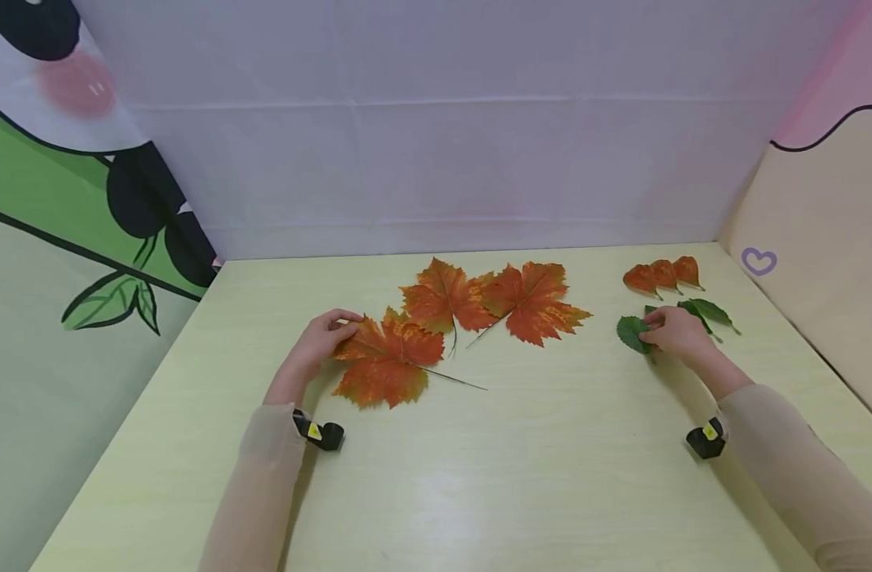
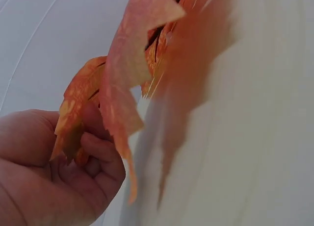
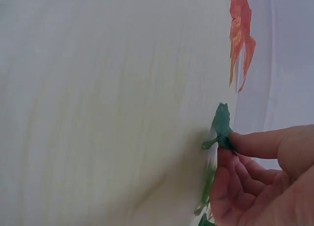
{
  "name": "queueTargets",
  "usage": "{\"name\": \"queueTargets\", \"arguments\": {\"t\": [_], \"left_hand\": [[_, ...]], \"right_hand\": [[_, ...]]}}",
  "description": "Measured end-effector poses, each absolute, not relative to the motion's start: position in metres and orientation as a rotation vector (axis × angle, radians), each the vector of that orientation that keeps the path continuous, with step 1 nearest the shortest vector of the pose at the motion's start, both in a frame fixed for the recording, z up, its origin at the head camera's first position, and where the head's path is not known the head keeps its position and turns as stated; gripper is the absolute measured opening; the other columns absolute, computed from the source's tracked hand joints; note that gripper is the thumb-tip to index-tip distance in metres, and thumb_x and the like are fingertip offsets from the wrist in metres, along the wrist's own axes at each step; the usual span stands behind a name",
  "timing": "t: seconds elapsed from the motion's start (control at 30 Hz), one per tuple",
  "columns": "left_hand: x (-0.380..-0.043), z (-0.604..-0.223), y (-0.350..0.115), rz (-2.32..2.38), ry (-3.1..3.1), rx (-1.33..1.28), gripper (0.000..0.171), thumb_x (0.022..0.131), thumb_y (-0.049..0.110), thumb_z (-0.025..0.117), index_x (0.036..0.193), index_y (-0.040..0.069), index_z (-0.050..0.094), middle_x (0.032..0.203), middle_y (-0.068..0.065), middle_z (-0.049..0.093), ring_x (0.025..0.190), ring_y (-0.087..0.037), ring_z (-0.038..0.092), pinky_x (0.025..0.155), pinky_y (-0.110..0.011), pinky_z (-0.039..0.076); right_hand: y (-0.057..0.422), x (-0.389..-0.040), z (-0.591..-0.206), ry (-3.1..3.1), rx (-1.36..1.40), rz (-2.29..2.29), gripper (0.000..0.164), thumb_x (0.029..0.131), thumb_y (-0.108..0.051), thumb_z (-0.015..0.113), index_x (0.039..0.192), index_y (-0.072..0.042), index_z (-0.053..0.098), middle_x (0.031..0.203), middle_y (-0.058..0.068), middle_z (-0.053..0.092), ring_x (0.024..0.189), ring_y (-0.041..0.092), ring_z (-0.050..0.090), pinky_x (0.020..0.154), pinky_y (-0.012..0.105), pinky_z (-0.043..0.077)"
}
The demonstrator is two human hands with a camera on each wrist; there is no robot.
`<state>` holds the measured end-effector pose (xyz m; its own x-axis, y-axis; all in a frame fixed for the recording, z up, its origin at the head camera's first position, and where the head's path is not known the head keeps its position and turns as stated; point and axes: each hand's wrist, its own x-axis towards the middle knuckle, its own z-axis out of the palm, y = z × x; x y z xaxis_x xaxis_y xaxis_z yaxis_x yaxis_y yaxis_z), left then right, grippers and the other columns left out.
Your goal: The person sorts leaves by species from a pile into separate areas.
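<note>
My left hand (image 1: 319, 340) pinches the left edge of an orange maple leaf (image 1: 389, 364), whose stem points to the lower right. In the left wrist view, thumb and curled fingers close on part of that leaf (image 2: 120, 69). Over at the right, my right hand (image 1: 680, 335) pinches a small green leaf (image 1: 632, 334) with serrated edges. The right wrist view shows this green leaf (image 3: 222, 120) between thumb and fingers, tilted up against the table. Other green leaves (image 1: 713, 311) lie just behind the right hand, partly covered by it.
Two more orange maple leaves (image 1: 439, 295) (image 1: 532, 302) lie overlapping at the table's back middle. Several small orange-red leaves (image 1: 664, 275) form a row at the back right. Fabric walls (image 1: 464, 175) border the pale wooden table (image 1: 493, 477) at the back and right.
</note>
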<state>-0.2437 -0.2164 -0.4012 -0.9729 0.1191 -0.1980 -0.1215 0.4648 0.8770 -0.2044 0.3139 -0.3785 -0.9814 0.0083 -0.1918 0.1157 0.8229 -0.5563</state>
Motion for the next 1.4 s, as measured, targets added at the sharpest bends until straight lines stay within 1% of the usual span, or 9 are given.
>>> {"name": "queueTargets", "arguments": {"t": [0.23,0.37,0.63,0.83,1.0,1.07,1.2,1.27,1.4], "left_hand": [[-0.242,-0.4,-0.223,1.462,2.45,0.01,0.051,0.092,0.04,0.05,0.129,0.005,0.046,0.117,-0.016,0.051,0.095,-0.018,0.052,0.081,-0.029,0.043],[-0.24,-0.4,-0.227,1.455,2.405,0.027,0.064,0.086,0.048,0.055,0.132,0.005,0.041,0.126,-0.018,0.045,0.11,-0.027,0.047,0.092,-0.039,0.039],[-0.236,-0.4,-0.236,1.488,2.318,0.111,0.078,0.081,0.03,0.068,0.142,0.006,0.024,0.142,-0.025,0.021,0.127,-0.038,0.029,0.1,-0.05,0.031],[-0.235,-0.4,-0.236,1.568,2.283,0.124,0.071,0.082,0.018,0.067,0.14,0.005,0.028,0.145,-0.025,0.017,0.132,-0.037,0.021,0.101,-0.047,0.031],[-0.237,-0.4,-0.236,1.605,2.27,0.111,0.063,0.085,0.016,0.064,0.138,0.005,0.033,0.129,-0.021,0.043,0.11,-0.023,0.05,0.086,-0.029,0.044],[-0.238,-0.4,-0.236,1.615,2.264,0.104,0.062,0.086,0.016,0.063,0.138,0.004,0.033,0.118,-0.017,0.05,0.093,-0.014,0.057,0.079,-0.024,0.047],[-0.237,-0.397,-0.238,1.61,2.266,0.08,0.061,0.086,0.016,0.062,0.137,0.001,0.031,0.11,-0.007,0.052,0.085,-0.004,0.056,0.075,-0.019,0.046],[-0.237,-0.396,-0.239,1.613,2.259,0.075,0.059,0.086,0.017,0.062,0.135,0.0,0.032,0.107,-0.005,0.051,0.085,-0.005,0.055,0.075,-0.019,0.046],[-0.235,-0.398,-0.241,1.63,2.245,0.084,0.051,0.088,0.017,0.061,0.129,0.001,0.035,0.104,-0.002,0.05,0.085,-0.007,0.053,0.075,-0.02,0.046]], "right_hand": [[0.316,-0.206,-0.379,2.888,0.124,-0.741,0.04,0.086,-0.018,0.057,0.114,0.009,0.05,0.105,0.027,0.056,0.092,0.04,0.053,0.073,0.044,0.042],[0.309,-0.209,-0.376,2.904,0.143,-0.687,0.039,0.086,-0.019,0.054,0.115,0.007,0.05,0.11,0.026,0.054,0.097,0.041,0.051,0.074,0.046,0.042],[0.27,-0.227,-0.378,2.897,0.127,-0.83,0.041,0.089,-0.022,0.054,0.116,0.008,0.05,0.109,0.026,0.054,0.095,0.037,0.052,0.078,0.044,0.043],[0.238,-0.248,-0.377,2.817,0.123,-0.902,0.049,0.091,-0.027,0.05,0.123,0.01,0.045,0.121,0.027,0.05,0.106,0.039,0.05,0.089,0.046,0.041],[0.222,-0.265,-0.382,2.816,0.157,-0.868,0.054,0.091,-0.034,0.05,0.123,0.01,0.045,0.123,0.026,0.048,0.106,0.038,0.049,0.089,0.045,0.04],[0.217,-0.27,-0.385,2.825,0.19,-0.873,0.049,0.089,-0.038,0.051,0.109,0.007,0.053,0.103,0.021,0.056,0.088,0.031,0.053,0.076,0.04,0.044],[0.207,-0.278,-0.387,2.853,0.261,-0.831,0.045,0.085,-0.048,0.053,0.07,-0.007,0.048,0.062,0.002,0.041,0.059,0.018,0.041,0.051,0.03,0.033],[0.202,-0.279,-0.386,2.852,0.312,-0.803,0.048,0.083,-0.053,0.054,0.063,-0.011,0.039,0.058,-0.001,0.032,0.055,0.017,0.036,0.049,0.028,0.028],[0.195,-0.28,-0.385,2.835,0.393,-0.749,0.051,0.079,-0.058,0.056,0.068,-0.012,0.038,0.065,0.001,0.031,0.061,0.018,0.037,0.054,0.029,0.027]]}}
